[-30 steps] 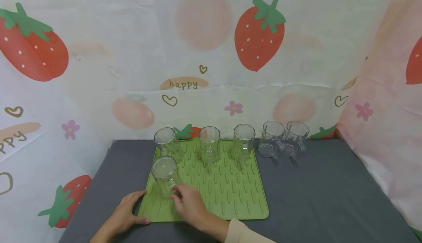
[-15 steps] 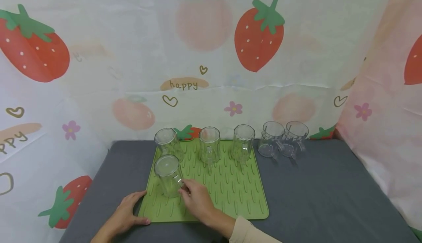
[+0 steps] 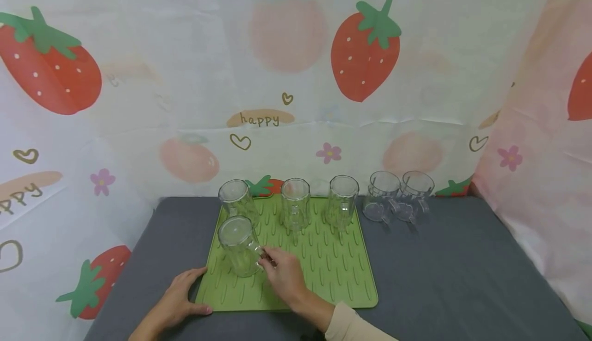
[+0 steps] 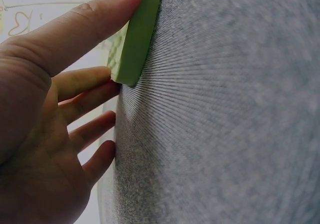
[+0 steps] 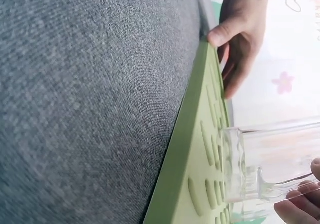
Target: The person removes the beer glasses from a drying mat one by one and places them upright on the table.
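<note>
My right hand [image 3: 288,278] pinches the handle of a clear glass mug [image 3: 240,251] that stands on the left part of a green ridged mat [image 3: 324,279]. In the right wrist view, the mug's [image 5: 280,154] lower end meets the mat or sits very close to it; fingertips show at its handle. My left hand [image 3: 173,300] spans the mat's front left corner, thumb at the front edge and fingers at the left edge. Its fingers are nearly straight in the left wrist view, where the mat's green edge [image 4: 142,39] shows by the thumb.
Behind the held mug stands another glass mug [image 3: 237,197]. Two more, a middle mug [image 3: 296,205] and a right mug [image 3: 342,202], line the mat's back edge. Right of the mat, two clear cups [image 3: 381,197] stand close together on the grey cloth [image 3: 439,269]. A strawberry-print curtain [image 3: 287,84] hangs behind.
My right hand has shifted right and slightly away from me, and the mug has moved a little right with its handle. The left hand has stayed at the mat's corner.
</note>
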